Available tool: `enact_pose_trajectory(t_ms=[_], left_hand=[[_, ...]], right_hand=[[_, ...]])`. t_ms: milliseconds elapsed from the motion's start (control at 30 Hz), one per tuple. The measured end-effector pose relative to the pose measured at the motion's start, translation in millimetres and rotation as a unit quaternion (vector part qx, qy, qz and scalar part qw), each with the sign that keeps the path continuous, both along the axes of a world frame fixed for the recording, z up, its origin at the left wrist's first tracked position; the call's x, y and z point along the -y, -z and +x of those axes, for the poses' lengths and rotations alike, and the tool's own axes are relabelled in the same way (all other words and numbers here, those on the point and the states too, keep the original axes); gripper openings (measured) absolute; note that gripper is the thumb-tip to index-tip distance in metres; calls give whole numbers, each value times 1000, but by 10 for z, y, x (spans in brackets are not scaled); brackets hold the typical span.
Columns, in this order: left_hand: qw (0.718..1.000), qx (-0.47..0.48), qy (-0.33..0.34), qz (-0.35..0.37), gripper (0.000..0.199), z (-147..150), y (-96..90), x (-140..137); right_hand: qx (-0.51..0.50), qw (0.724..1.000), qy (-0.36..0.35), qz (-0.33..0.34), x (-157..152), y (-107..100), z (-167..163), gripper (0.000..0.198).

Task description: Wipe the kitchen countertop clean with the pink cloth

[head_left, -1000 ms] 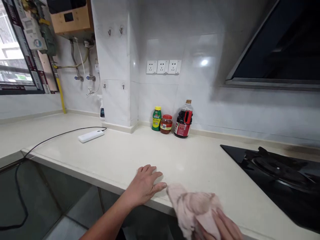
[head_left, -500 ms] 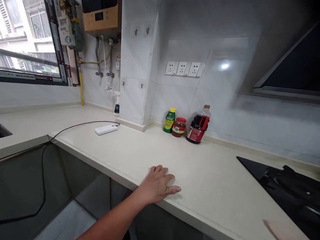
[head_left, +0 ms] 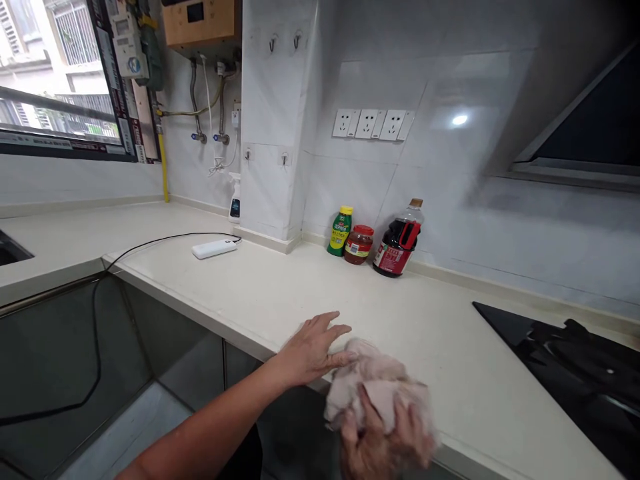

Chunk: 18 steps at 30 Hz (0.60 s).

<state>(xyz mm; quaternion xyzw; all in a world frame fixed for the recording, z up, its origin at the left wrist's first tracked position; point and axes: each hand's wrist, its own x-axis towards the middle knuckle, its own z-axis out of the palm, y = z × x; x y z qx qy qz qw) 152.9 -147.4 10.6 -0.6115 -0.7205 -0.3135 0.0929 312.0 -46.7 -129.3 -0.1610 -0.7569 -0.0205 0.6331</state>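
Note:
My left hand is over the front part of the pale countertop, fingers spread and holding nothing. Its thumb comes right up to a crumpled pale pink cloth; whether they touch I cannot tell. My right hand, blurred by motion, has its fingers wrapped on that cloth at the counter's front edge. Part of the cloth hangs over the edge.
Against the wall stand a green bottle with yellow cap, a red-lidded jar and a large dark sauce bottle. A white power bank with a black cable lies left. A black stove is at right.
My right hand has come in from the lower right with the cloth, up beside my left hand. The left hand has lifted slightly, fingers still spread. The view has tilted down a little.

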Motion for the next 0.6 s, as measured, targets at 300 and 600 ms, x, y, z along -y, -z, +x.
enact_pose_trajectory(t_ms=[300, 600], left_hand=[[979, -136, 153, -27, 60, 406, 160, 250], [970, -198, 23, -136, 98, 750, 238, -121]], right_hand=[[100, 977, -178, -63, 14, -207, 306, 43], [170, 974, 27, -147, -1293, -1140, 1279, 48]])
